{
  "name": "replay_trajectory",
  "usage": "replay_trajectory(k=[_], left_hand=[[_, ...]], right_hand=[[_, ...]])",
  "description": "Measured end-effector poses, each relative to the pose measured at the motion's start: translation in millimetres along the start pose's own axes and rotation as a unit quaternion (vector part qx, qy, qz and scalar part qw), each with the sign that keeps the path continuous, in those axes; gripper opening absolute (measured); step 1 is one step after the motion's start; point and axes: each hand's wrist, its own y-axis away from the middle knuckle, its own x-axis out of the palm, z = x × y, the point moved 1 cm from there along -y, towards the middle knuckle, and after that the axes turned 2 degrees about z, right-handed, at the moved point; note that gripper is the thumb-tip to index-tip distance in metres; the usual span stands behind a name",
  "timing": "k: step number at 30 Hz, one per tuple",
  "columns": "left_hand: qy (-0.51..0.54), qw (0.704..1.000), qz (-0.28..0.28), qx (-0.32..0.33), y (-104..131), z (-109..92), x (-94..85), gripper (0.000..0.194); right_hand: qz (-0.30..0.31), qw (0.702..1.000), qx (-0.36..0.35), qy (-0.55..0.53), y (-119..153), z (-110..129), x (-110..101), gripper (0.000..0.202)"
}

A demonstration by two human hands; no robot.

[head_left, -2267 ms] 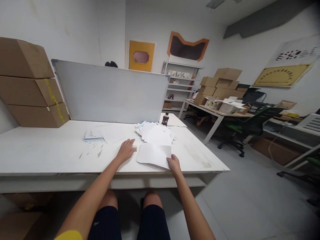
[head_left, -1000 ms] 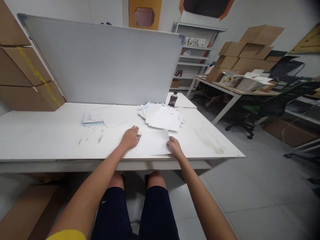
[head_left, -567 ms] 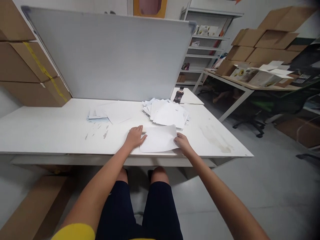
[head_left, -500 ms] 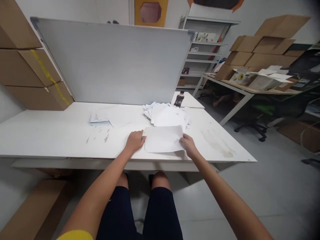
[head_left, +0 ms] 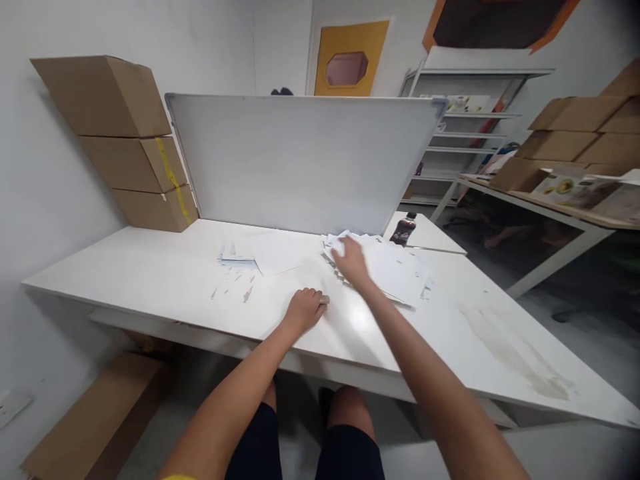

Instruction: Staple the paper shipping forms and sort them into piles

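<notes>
My left hand (head_left: pixel 304 310) is closed and rests on the white table in front of me. A small pale block (head_left: pixel 325 300) sticks out from between its fingers and thumb; its kind is unclear. My right hand (head_left: pixel 351 259) reaches over the left part of a loose pile of white paper sheets (head_left: pixel 395 270), fingers apart and slightly blurred. Nothing shows in that hand, though its palm side is hidden. Left of the hands lies a smaller stack of papers (head_left: pixel 239 252), with dark scraps (head_left: pixel 247 294) scattered in front of it.
A whiteboard (head_left: pixel 305 163) stands along the table's back edge. Behind the pile is a dark drink bottle (head_left: pixel 403 229). Cardboard boxes (head_left: pixel 157 211) are stacked at the back left. A brownish smear (head_left: pixel 520 357) marks the tabletop (head_left: pixel 445 347) on the right.
The white sheet between my hands is out of them, and a sheet now lies on the front of the pile. My right hand has moved up to the pile; the view has shifted left.
</notes>
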Motion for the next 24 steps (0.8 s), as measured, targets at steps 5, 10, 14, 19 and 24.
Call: replay_trajectory(k=[5, 10, 14, 19, 24], left_hand=[[0.013, 1.0, 0.022, -0.003, 0, 2, 5.2, 0.028], [0.01, 0.999, 0.043, 0.002, -2, 4, 10.4, 0.025], [0.009, 0.999, 0.051, 0.015, -3, 5, 14.4, 0.027], [0.023, 0.998, 0.055, 0.026, -4, 5, 17.2, 0.024], [0.042, 0.998, 0.051, 0.014, -2, 5, 13.9, 0.024]], right_hand=[[0.257, 0.966, 0.035, 0.013, 8, 100, 130, 0.07], [0.263, 0.953, 0.061, 0.138, 22, 105, 183, 0.06], [0.225, 0.959, 0.056, 0.161, 20, 88, 182, 0.033], [0.135, 0.976, 0.105, 0.134, 11, 83, 177, 0.032], [0.152, 0.978, 0.042, 0.136, 1, 81, 189, 0.05]])
